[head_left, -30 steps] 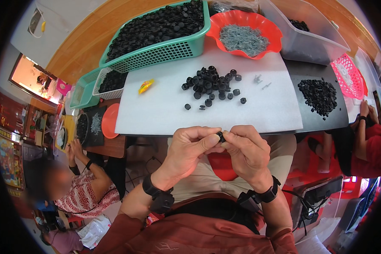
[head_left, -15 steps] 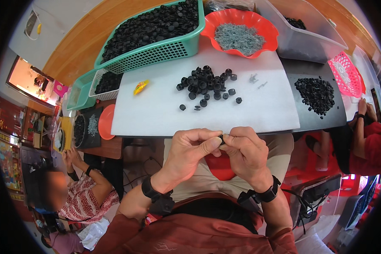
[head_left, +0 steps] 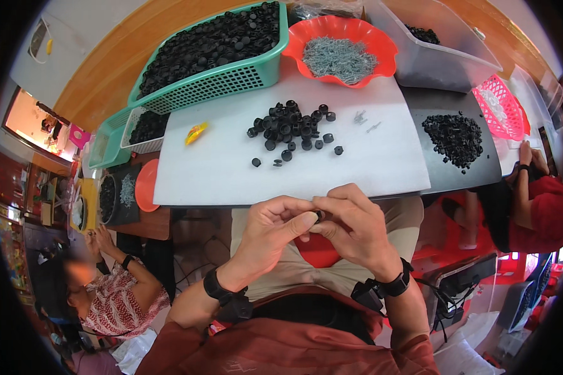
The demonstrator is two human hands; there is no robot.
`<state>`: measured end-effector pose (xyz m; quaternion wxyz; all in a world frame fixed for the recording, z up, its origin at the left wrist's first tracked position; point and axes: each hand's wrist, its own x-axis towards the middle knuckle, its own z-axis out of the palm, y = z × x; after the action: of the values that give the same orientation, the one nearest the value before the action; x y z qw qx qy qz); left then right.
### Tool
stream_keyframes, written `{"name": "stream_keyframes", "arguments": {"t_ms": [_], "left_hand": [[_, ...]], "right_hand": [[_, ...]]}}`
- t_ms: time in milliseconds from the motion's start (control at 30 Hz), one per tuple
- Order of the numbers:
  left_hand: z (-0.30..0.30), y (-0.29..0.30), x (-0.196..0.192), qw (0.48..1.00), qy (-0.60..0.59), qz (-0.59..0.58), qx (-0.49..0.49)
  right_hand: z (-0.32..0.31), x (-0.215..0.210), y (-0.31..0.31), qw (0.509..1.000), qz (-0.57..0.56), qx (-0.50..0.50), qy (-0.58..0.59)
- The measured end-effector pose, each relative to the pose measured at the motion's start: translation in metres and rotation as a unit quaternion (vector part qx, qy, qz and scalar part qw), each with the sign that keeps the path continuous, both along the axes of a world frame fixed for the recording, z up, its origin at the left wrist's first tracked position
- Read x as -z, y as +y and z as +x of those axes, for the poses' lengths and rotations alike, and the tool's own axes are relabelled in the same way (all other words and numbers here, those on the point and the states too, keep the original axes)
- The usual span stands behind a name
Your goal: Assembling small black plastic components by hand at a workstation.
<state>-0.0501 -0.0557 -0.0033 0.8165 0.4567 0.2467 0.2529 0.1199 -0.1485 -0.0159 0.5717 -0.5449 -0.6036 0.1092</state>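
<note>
Just off the near edge of the white-topped table, my left hand (head_left: 270, 232) and my right hand (head_left: 356, 230) meet over my lap. Between their fingertips they pinch a small black plastic part (head_left: 319, 215), mostly covered by the fingers. Beyond them, a loose heap of black round knob-like parts (head_left: 288, 124) lies on the white sheet (head_left: 219, 178), with a few strays in front. To the heap's right lie several loose screws (head_left: 373, 127). A red scalloped bowl (head_left: 386, 57) behind holds many more screws.
A green basket (head_left: 213, 82) full of black parts stands at the back left, near a small yellow packet (head_left: 196, 133). At right are a clear bin (head_left: 444, 78), a pile of tiny black pieces (head_left: 453, 140) and a pink basket (head_left: 503, 122). Co-workers sit on both sides.
The whole view has shifted slightly, moving the table things left. My right fingers have shifted over the small black part, and both hands still pinch it.
</note>
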Motion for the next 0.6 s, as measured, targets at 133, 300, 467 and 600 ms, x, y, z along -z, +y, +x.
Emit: {"name": "stream_keyframes", "arguments": {"t_ms": [133, 300, 467, 600], "left_hand": [[-0.0043, 0.0004, 0.0038, 1.0, 0.012, -0.015, 0.011], [-0.0035, 0.0001, 0.0019, 1.0, 0.011, -0.017, 0.009], [-0.0046, 0.0017, 0.0019, 0.999, 0.027, -0.005, 0.027], [-0.0037, 0.0012, -0.0007, 0.999, 0.024, 0.001, 0.024]], "right_hand": [[0.0008, -0.0107, -0.0048, 0.996, -0.077, -0.042, -0.016], [-0.0005, -0.0059, -0.0062, 0.996, -0.065, -0.033, -0.057], [-0.0015, -0.0045, -0.0062, 0.994, -0.054, -0.025, -0.097], [-0.0004, -0.0043, -0.0044, 0.992, -0.051, -0.021, -0.118]]}}
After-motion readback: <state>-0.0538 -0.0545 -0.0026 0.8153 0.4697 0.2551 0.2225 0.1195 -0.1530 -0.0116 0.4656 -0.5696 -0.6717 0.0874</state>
